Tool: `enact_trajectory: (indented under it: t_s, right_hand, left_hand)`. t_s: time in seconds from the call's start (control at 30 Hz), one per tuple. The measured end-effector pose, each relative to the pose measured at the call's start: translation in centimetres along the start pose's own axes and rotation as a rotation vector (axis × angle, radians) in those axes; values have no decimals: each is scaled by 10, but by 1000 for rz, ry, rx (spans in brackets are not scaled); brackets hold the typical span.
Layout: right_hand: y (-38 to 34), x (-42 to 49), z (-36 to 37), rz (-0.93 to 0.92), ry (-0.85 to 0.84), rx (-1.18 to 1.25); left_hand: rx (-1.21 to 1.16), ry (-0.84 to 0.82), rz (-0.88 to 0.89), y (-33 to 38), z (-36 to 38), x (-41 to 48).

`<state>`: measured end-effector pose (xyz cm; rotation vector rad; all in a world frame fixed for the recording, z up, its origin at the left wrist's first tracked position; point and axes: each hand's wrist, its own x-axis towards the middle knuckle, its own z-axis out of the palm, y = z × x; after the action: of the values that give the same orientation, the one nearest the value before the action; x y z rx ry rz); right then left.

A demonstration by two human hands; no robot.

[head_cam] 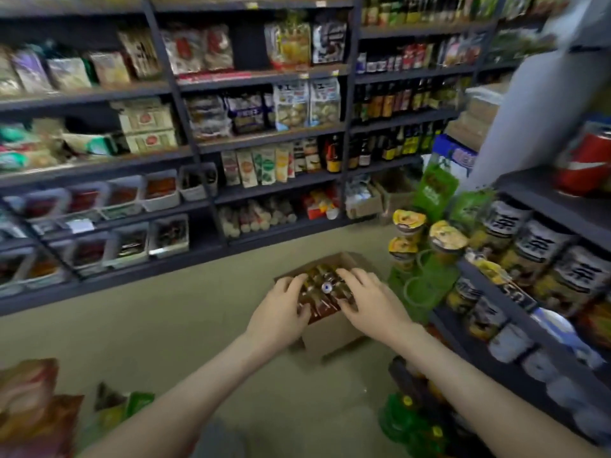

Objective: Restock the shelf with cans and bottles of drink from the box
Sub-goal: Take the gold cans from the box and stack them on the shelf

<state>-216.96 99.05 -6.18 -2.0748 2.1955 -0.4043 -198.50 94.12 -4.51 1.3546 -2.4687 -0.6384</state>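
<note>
An open cardboard box (334, 337) stands on the floor in the aisle, packed with several brown drink bottles (322, 280); one shows a white and blue cap. My left hand (279, 312) reaches into the box's left side with its fingers curled over the bottle tops. My right hand (372, 300) lies over the right side, fingers spread and bent on the bottles. The frame is blurred, so I cannot make out whether either hand grips a bottle. The shelf (515, 365) on my right carries cans and tubs.
A long shelving unit (198, 150) with packets, jars and dark bottles lines the far side of the aisle. Green stands with cup noodles (426, 239) crowd the floor right of the box. Snack bags (36, 408) sit at the lower left. Bare floor (185, 325) lies left of the box.
</note>
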Motion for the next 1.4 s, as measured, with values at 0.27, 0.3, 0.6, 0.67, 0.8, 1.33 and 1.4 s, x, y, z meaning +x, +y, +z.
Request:
enact_trajectory:
  t_s: [0.27,0.3,0.6,0.67,0.8,1.33,1.4]
  right_hand:
    - [27,124,57,125,-129,4]
    - [35,136,65,142,-146,6]
    - [145,287,163,271,-334,109]
    - [167,325,189,284,-395,142]
    - [206,388,245,276,-487,134]
    - [323,493,609,490,-572,162]
    - [333,497,648,442,-603,125]
  left_hand:
    - [11,-109,-73,-80,-1,121]
    - [6,-128,-83,-87,4,136]
    - [48,-300,-248,-155,68,303]
    - [54,-343,-326,-171,82,343]
    - [46,-362,-400,-205,114,421]
    - [24,-590,-423,-431,434,561]
    - [35,-611,-392,-450,462,566]
